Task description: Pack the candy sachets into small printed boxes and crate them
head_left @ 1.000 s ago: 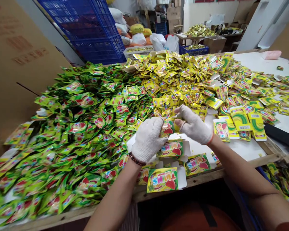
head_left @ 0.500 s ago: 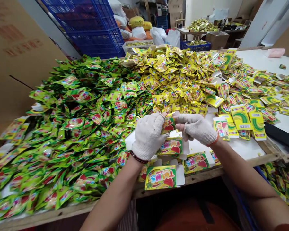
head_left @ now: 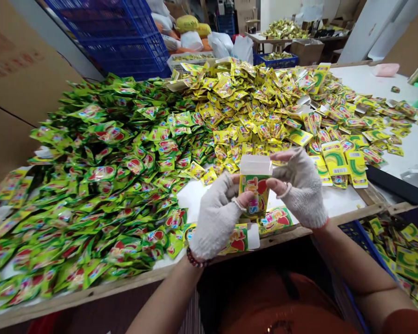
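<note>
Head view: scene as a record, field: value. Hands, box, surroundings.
Left hand: gloved, holding small printed box, thumb across front
Right hand: gloved, at box's right edge; grip unclear
Box flap: white, raised at top
Table edge, front: more printed boxes, lying
Left pile: green packets
Back pile: yellow packets
Right: flat black object
Background: blue crates

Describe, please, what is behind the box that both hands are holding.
Behind the box, a heap of yellow packets lies on the white tabletop. Anything directly behind its printed front and raised flap is covered from view.
</note>
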